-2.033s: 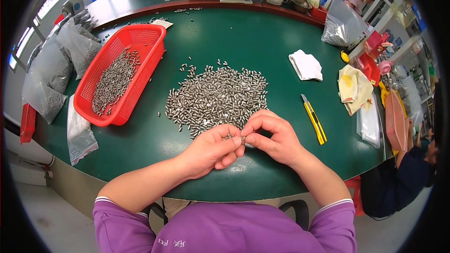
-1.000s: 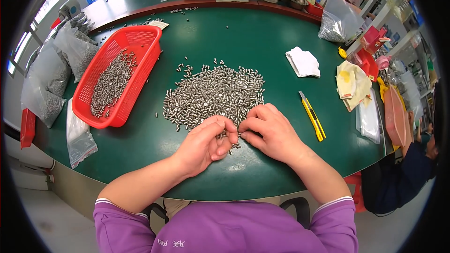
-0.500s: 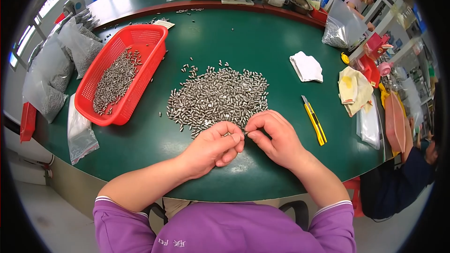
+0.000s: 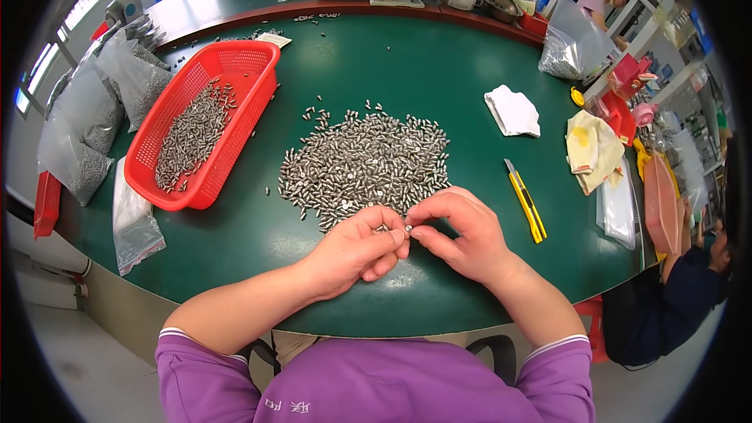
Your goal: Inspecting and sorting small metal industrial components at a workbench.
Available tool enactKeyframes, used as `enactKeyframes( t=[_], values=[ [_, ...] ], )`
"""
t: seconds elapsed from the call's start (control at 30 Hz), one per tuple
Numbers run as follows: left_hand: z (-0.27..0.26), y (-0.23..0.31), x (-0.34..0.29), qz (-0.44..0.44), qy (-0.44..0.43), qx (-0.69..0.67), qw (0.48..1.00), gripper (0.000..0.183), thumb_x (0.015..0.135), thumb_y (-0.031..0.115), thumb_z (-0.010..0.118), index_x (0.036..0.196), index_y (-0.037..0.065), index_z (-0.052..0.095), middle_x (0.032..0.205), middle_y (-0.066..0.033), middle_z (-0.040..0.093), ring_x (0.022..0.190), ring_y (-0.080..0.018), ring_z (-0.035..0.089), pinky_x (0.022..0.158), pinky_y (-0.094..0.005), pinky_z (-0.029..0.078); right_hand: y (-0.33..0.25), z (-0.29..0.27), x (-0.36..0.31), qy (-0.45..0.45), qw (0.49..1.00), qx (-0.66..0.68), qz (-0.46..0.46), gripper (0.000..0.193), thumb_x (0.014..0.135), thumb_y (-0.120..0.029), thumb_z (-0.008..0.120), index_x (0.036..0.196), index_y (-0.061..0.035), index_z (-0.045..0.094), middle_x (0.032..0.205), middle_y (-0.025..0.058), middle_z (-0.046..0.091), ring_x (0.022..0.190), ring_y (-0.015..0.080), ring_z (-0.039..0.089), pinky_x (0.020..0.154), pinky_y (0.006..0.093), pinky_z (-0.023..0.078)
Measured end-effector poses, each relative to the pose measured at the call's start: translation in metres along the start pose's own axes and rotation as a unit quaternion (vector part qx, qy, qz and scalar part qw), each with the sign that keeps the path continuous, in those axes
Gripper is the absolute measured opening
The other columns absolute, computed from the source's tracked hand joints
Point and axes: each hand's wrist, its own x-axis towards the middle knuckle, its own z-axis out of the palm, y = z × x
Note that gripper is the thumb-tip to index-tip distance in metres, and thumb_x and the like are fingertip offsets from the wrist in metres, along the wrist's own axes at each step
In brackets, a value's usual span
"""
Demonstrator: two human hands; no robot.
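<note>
A small silvery metal part (image 4: 408,228) sits between the fingertips of my two hands, just above the near edge of a pile. My left hand (image 4: 356,249) pinches it with thumb and forefinger, the other fingers curled in. From the other side my right hand (image 4: 468,239) has its thumb and forefinger closed on the same part. The pile of small bullet-shaped metal parts (image 4: 364,158) spreads over the green table (image 4: 439,298) right beyond my hands. More such parts lie in a red perforated plastic basket (image 4: 262,86) at the left.
A yellow utility knife (image 4: 526,205) and a folded white cloth (image 4: 513,112) lie right of the pile. Clear bags of metal parts (image 4: 82,141) stand at the left edge. Farther right are a stained cloth (image 4: 593,149) and red bins. A person (image 4: 666,305) sits at the right.
My right hand has shifted slightly, and the metal part between the fingertips now shows more plainly. The pile, basket and knife stay put. The person at the right has moved a little.
</note>
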Motion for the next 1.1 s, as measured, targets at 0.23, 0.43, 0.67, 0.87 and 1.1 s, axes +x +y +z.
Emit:
enactKeyframes(
  t=[0.23,0.43,0.67,0.87,1.1],
  values=[
    [0.001,0.0,0.0,-0.011,0.0,0.007,1.0,0.01,0.091,0.016,0.049,0.093,0.007,0.046,0.079,-0.0025,0.053,0.054,-0.0041,0.042,0.043,-0.0174,0.03,0.002,0.002,-0.001,0.001,0.999,-0.001,-0.044,0.026,0.071,-0.005,0.068,0.096,-0.0087,0.06,0.083,0.0037,0.063,0.075,0.0216,0.059,0.064,0.0321,0.048],
    [-0.002,-0.001,0.002,-0.025,-0.011,-0.004,1.0,0.016,0.094,0.021,0.044,0.095,0.006,0.048,0.079,-0.0037,0.053,0.055,-0.0056,0.043,0.044,-0.0177,0.031,0.004,0.003,0.0,0.024,0.998,-0.035,-0.039,0.027,0.072,-0.003,0.066,0.098,-0.0083,0.061,0.083,0.0046,0.063,0.074,0.0234,0.059,0.065,0.0331,0.048],
    [-0.004,0.0,0.0,-0.023,-0.025,-0.039,0.999,0.02,0.095,0.023,0.038,0.093,0.007,0.05,0.08,-0.0043,0.053,0.055,-0.007,0.044,0.044,-0.0188,0.032,0.01,-0.002,-0.001,-0.039,0.991,-0.124,0.04,0.015,0.071,-0.007,0.065,0.085,-0.0096,0.062,0.085,0.0043,0.056,0.083,0.0245,0.052,0.072,0.0342,0.044],
    [-0.004,0.001,0.0,-0.024,-0.024,-0.039,0.999,0.02,0.094,0.019,0.037,0.095,0.005,0.051,0.081,-0.0056,0.053,0.056,-0.0079,0.045,0.045,-0.0189,0.033,0.011,-0.002,-0.003,-0.082,0.987,-0.13,0.048,0.012,0.069,-0.009,0.066,0.081,-0.0097,0.062,0.082,0.0036,0.053,0.083,0.0239,0.051,0.072,0.0346,0.043],
    [-0.003,-0.004,0.002,0.038,-0.019,-0.034,0.999,0.019,0.091,0.012,0.035,0.101,0.004,0.049,0.088,-0.0073,0.053,0.061,-0.0099,0.046,0.05,-0.0201,0.036,0.01,-0.006,-0.002,-0.126,0.979,-0.149,0.054,0.013,0.069,-0.01,0.066,0.08,-0.0088,0.059,0.08,0.0042,0.052,0.081,0.0244,0.05,0.071,0.0354,0.042]
  ],
)
